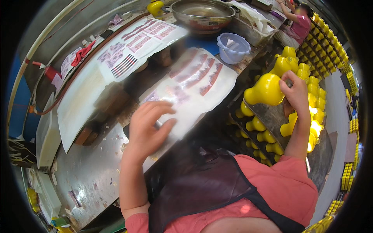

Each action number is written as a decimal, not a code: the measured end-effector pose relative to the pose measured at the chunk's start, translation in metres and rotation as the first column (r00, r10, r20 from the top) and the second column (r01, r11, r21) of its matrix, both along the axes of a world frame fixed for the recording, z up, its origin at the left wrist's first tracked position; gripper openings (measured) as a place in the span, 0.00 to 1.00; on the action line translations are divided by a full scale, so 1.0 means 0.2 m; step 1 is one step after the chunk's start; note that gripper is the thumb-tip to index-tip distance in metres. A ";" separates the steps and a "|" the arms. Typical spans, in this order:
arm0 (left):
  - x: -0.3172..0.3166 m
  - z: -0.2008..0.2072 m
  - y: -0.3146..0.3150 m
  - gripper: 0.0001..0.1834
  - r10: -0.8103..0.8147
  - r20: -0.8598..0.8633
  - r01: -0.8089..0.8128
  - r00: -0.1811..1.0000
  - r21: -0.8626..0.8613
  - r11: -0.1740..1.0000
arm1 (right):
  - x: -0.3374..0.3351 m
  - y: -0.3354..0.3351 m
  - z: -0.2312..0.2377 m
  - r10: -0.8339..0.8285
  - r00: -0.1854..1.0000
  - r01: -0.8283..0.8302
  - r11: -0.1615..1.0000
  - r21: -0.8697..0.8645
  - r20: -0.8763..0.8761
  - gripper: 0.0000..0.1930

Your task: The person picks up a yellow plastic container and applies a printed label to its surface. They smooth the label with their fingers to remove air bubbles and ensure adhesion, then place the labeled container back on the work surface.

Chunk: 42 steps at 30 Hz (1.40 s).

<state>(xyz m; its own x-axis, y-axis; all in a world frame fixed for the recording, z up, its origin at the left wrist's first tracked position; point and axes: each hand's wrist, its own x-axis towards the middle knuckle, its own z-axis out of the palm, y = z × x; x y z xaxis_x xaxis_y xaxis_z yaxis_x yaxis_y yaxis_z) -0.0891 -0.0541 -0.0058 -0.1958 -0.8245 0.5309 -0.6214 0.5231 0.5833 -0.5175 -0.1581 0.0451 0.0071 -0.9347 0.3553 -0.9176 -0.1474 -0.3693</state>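
My right hand (295,91) is closed on one end of a glossy yellow gourd-shaped vase (265,90), which lies tilted on its side in the air above a rack board. More yellow vases (285,65) stand close behind it. My left hand (149,126) has its thumb and fingers apart and is slightly blurred; nothing shows between them. It is over the near end of a white sheet (217,93) with curved strips of red and purple printed decals. Whether its fingertips touch the sheet, I cannot tell.
A white board (91,95) bears more decal sheets at the left. Beyond are a metal basin (202,15) and a pale blue plastic bucket (233,48). A red cloth (82,53) lies at the back left. Another person (299,25) in pink sits at the far right, near stacked yellow vases.
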 end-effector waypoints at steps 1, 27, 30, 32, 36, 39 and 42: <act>-0.02 0.00 -0.02 0.17 -0.045 -0.030 0.046 0.999 0.019 0.999 | 0.10 0.02 0.07 0.177 0.979 -0.181 0.983 0.023 0.102 0.08; 0.33 -0.52 0.18 0.49 0.556 -0.747 -0.235 0.365 0.504 0.831 | 1.89 0.05 -0.72 0.548 0.391 -0.917 0.299 0.263 0.739 0.41; 0.35 -0.53 0.17 0.47 0.509 -0.830 -0.173 0.227 0.480 0.860 | 1.86 0.09 -0.68 0.589 0.517 -0.856 0.353 0.378 0.621 0.42; 0.38 -0.51 0.17 0.46 0.509 -0.832 -0.118 0.220 0.496 0.860 | 1.85 0.10 -0.66 0.618 0.556 -0.831 0.388 0.399 0.555 0.42; 0.36 -0.49 0.17 0.44 0.546 -0.800 -0.148 0.247 0.526 0.838 | 1.83 0.12 -0.62 0.614 0.511 -0.859 0.382 0.341 0.601 0.42; 0.32 -0.50 0.17 0.46 0.630 -0.702 -0.350 0.333 0.528 0.774 | 1.81 0.14 -0.62 0.636 0.530 -0.847 0.368 0.383 0.561 0.42; 0.30 -0.55 0.14 0.52 0.704 -0.613 -0.490 0.359 0.518 0.701 | 1.80 0.15 -0.63 0.648 0.512 -0.857 0.344 0.383 0.563 0.43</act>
<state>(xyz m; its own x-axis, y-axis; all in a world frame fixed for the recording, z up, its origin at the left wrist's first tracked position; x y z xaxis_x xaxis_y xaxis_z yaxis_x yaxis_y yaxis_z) -0.0282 -0.0259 -0.1149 0.7553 -0.6554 0.0091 -0.0159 -0.0044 0.9999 -0.1575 -0.1282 -0.0817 0.8241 -0.5585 -0.0941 -0.3640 -0.3949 -0.8435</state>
